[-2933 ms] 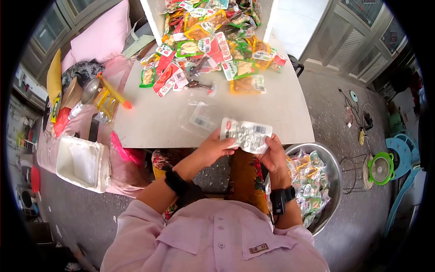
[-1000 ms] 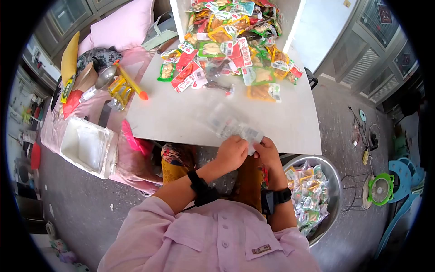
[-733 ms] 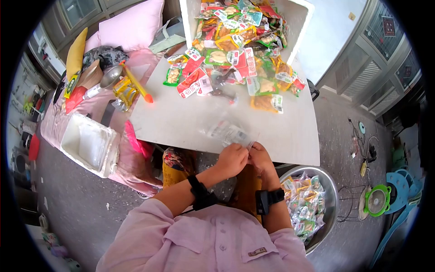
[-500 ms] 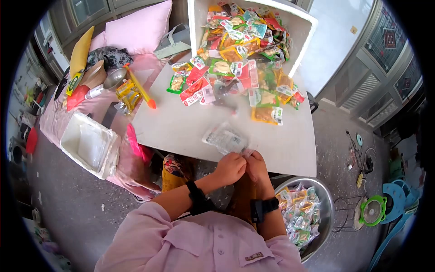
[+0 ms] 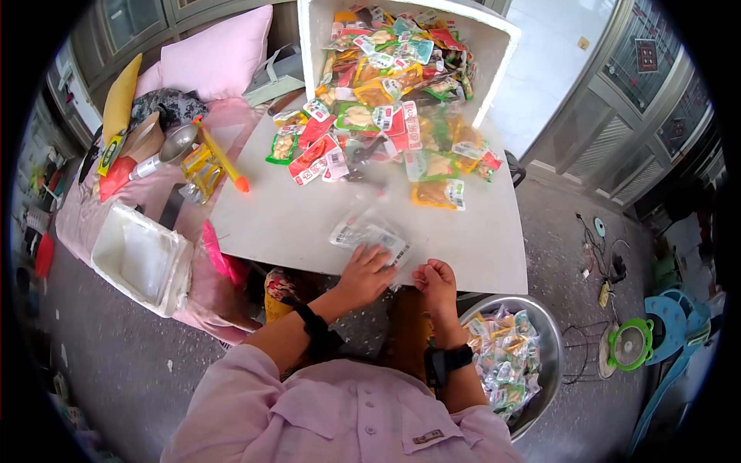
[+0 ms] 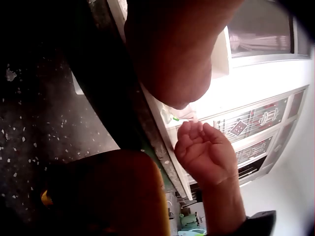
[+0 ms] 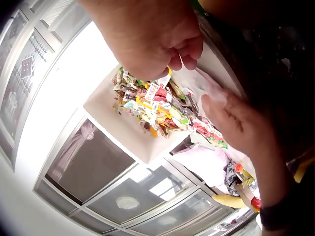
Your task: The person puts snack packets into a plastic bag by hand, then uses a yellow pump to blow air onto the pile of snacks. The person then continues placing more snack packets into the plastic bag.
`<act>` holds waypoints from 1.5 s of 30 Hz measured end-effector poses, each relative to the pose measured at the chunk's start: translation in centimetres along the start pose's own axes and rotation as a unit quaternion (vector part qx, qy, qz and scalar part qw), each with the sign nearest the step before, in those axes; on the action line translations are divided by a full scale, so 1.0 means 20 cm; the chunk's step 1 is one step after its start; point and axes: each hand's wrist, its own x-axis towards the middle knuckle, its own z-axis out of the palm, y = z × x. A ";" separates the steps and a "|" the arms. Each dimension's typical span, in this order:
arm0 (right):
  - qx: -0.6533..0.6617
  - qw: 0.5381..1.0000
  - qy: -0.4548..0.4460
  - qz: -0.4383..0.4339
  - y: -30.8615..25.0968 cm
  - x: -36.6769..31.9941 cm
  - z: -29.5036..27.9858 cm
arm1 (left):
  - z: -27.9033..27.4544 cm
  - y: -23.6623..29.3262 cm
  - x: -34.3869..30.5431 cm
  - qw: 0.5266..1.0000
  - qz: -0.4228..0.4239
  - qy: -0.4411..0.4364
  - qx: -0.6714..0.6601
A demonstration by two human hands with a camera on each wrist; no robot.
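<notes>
A clear plastic bag [image 5: 356,229] lies near the table's front edge, with a barcode label showing through it. My left hand [image 5: 366,276] rests over its near end, fingers straight and spread. In the right wrist view, part of the clear plastic [image 7: 210,84] shows beside the left hand [image 7: 241,120]. Just to the right, at the table edge, is my right hand [image 5: 437,284], apart from the bag. Its fingers curl loosely, and in the left wrist view the right hand [image 6: 205,155] shows a bare palm with nothing in it.
A white foam box [image 5: 498,58] lies tipped at the back, packaged snacks [image 5: 386,81] spilling onto the table [image 5: 482,239]. Below right stands a metal basin [image 5: 553,339] full of bagged packets. At left are a white foam tub [image 5: 139,255] and a yellow stick [image 5: 224,158].
Earlier both hands held a white-backed packet, then pinched the clear bag's near end together. Now the hands have parted: the right has let go, and the left lies spread on the bag.
</notes>
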 end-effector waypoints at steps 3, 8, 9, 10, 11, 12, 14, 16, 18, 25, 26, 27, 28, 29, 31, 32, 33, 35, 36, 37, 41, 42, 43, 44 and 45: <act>-0.038 0.996 0.000 -0.078 0.03 0.00 -0.04 | -0.10 0.01 0.07 0.996 -0.021 -0.011 -0.087; -0.381 0.832 0.038 -0.402 -0.16 -0.10 0.01 | -0.33 0.08 0.22 0.949 -0.066 0.018 -0.307; -0.421 0.800 0.013 -0.426 -0.22 -0.14 0.03 | -0.39 0.11 0.23 0.929 -0.088 -0.002 -0.360; -0.461 0.766 -0.012 -0.448 -0.29 -0.17 0.04 | -0.41 0.11 0.24 0.917 -0.107 -0.045 -0.382; -0.498 0.729 -0.036 -0.468 -0.36 -0.20 0.06 | -0.44 0.10 0.24 0.902 -0.125 -0.088 -0.404; -0.528 0.716 -0.049 -0.455 -0.41 -0.22 0.07 | -0.45 0.09 0.25 0.884 -0.143 -0.132 -0.426; -0.587 0.690 -0.074 -0.418 -0.51 -0.25 0.07 | -0.46 0.09 0.28 0.836 -0.155 -0.118 -0.513; -0.561 0.733 -0.130 -0.361 -0.56 -0.26 0.05 | -0.49 0.10 0.30 0.806 -0.160 -0.117 -0.558; -0.457 0.819 -0.240 -0.251 -0.64 -0.25 0.08 | -0.50 0.11 0.32 0.789 -0.174 -0.136 -0.573; -0.324 0.902 -0.219 -0.182 -0.56 -0.12 -0.09 | -0.40 0.08 0.32 0.713 -0.274 -0.073 -0.641; -0.354 0.882 -0.194 -0.244 -0.57 -0.07 -0.14 | -0.38 0.06 0.31 0.716 -0.269 -0.062 -0.641; -0.294 0.918 -0.149 -0.222 -0.63 -0.08 -0.13 | -0.39 0.03 0.28 0.724 -0.268 -0.044 -0.634; -0.301 0.918 -0.075 -0.247 -0.63 -0.01 -0.20 | -0.39 0.00 0.25 0.718 -0.285 -0.052 -0.633; -0.395 0.868 -0.026 -0.302 -0.72 -0.03 -0.20 | -0.41 -0.04 0.20 0.717 -0.296 -0.046 -0.629; -0.476 0.767 0.071 -0.425 -0.76 0.00 -0.25 | -0.42 -0.07 0.13 0.708 -0.312 -0.044 -0.632; -0.490 0.727 0.097 -0.472 -0.75 0.03 -0.27 | -0.44 -0.10 0.09 0.710 -0.335 -0.038 -0.618; -0.502 0.682 0.125 -0.517 -0.72 0.06 -0.29 | -0.46 -0.13 0.05 0.712 -0.353 -0.021 -0.607; -0.562 0.617 0.097 -0.542 -0.63 0.14 -0.36 | -0.51 -0.18 -0.05 0.710 -0.390 0.008 -0.586; -0.592 0.582 0.084 -0.551 -0.57 0.19 -0.40 | -0.52 -0.21 -0.12 0.706 -0.400 0.031 -0.583; -0.602 0.579 0.087 -0.543 -0.47 0.24 -0.46 | -0.53 -0.25 -0.19 0.702 -0.410 0.053 -0.580; -0.657 0.573 0.070 -0.485 -0.25 0.26 -0.63 | -0.61 -0.44 -0.50 0.740 -0.447 0.139 -0.483; -0.651 0.572 0.080 -0.492 -0.23 0.25 -0.61 | -0.63 -0.49 -0.59 0.765 -0.439 0.166 -0.441; -0.668 0.573 0.076 -0.469 -0.21 0.25 -0.66 | -0.69 -0.51 -0.65 0.772 -0.476 0.190 -0.376; -0.681 0.574 0.066 -0.450 -0.21 0.26 -0.73 | -0.70 -0.59 -0.75 0.802 -0.468 0.204 -0.310; -0.690 0.576 0.048 -0.437 -0.19 0.29 -0.71 | -0.74 -0.67 -0.89 0.825 -0.464 0.221 -0.235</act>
